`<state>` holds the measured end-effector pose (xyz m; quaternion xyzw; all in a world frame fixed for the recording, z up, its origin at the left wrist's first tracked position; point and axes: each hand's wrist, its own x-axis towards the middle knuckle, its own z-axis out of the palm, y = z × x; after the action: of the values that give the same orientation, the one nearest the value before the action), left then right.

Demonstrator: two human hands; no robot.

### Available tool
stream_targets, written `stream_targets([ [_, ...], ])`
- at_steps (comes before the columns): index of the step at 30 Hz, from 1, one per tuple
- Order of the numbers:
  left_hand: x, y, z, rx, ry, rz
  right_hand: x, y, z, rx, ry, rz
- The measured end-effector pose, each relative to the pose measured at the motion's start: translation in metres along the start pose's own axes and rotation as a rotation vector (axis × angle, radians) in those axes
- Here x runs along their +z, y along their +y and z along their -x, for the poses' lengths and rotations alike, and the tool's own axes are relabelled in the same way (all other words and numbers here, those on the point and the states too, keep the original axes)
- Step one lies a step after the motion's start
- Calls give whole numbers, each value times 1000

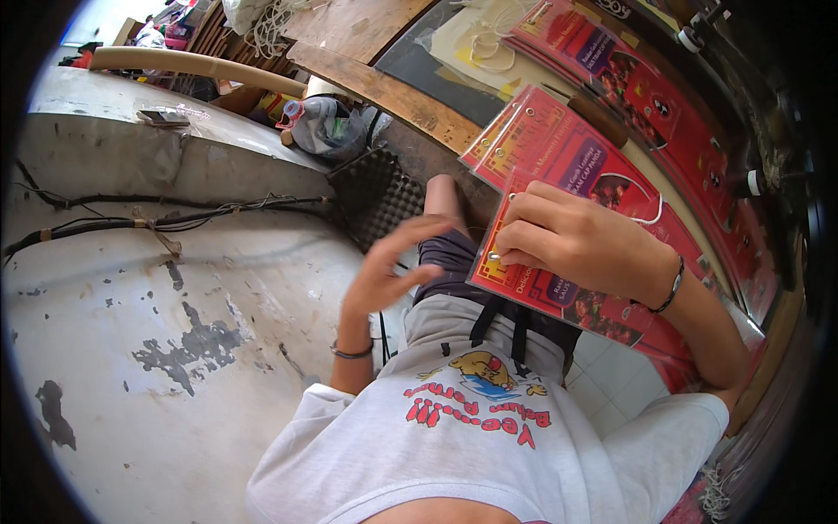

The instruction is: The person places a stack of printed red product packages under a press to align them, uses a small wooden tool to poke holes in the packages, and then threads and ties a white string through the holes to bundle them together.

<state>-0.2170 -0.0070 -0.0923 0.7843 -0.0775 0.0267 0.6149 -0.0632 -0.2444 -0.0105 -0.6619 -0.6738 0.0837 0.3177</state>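
Observation:
My right hand [567, 240] rests on the upper corner of a red plastic-covered printed sheet [602, 319]. Its fingers are curled into a pinch close to a metal eyelet, holding a thin white cord [653, 203] that loops out beyond the knuckles. The fingertips and the cord's end are partly hidden. Left of the sheet, my left hand [397, 262] hovers over my lap, slightly blurred, fingers stretched and thumb apart, with nothing in it. More red sheets with eyelets [550, 131] lie fanned beneath.
Further red sheets [646, 87] cover the right side of the wooden bench [393, 92]. Loose white cord [489, 48] lies at its far end. A clear plastic bag [327, 127] sits by the bench. On the left is a worn white surface [175, 314] with black cables [131, 218] along it.

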Motion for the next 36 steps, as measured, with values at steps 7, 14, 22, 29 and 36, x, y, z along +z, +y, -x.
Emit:
stream_targets([
  [7,21,0,0,-132,-49,47,1,-3,3,-1,24,87],
  [14,-68,-24,44,-270,147,-208,5,-5,4,4,72,187],
  [22,-104,-55,74,-527,381,-592,3,1,6,16,82,161],
  [29,-26,1,-10,28,263,-212,3,3,6,33,75,108],
  [36,54,6,-20,-160,39,536,3,4,6,-18,118,113],
])
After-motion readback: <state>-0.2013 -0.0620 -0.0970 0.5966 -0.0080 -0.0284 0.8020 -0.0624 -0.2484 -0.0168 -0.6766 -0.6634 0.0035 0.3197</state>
